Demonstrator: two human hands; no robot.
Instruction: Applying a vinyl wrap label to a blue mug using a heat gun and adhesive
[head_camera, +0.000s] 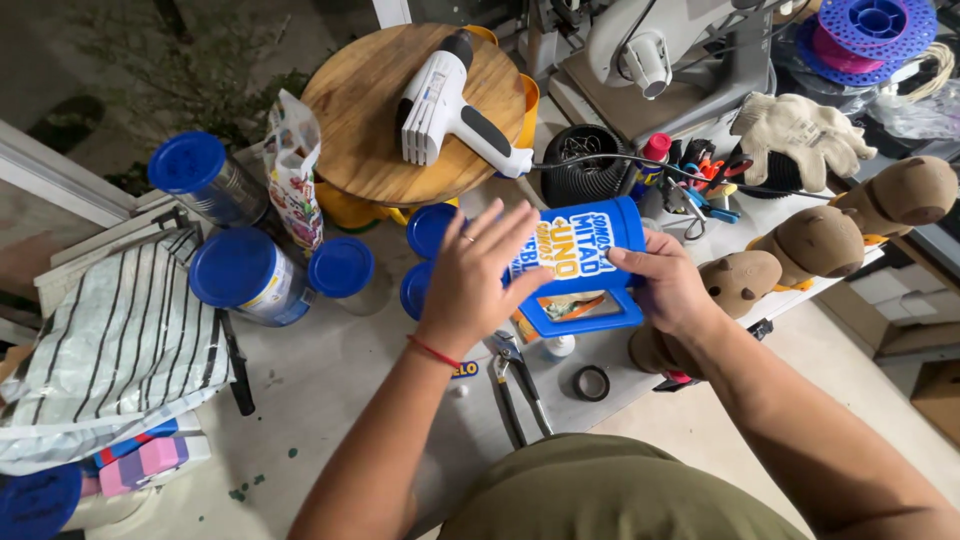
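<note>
I see my right hand (668, 285) w/ its grip closed on the side of a blue tub (578, 268), held up over the counter (330, 380). My left hand (472, 282) is flat on the tub's front, fingers spread, not gripping. Just under the tub are pliers (520, 385) and a black tape roll (591, 382). Blue-lid cans (250, 275) stand to the left. A white heat gun (450, 105) lies on a round wood board (370, 120) behind. Brown soft toys (820, 240) sit to the right.
</note>
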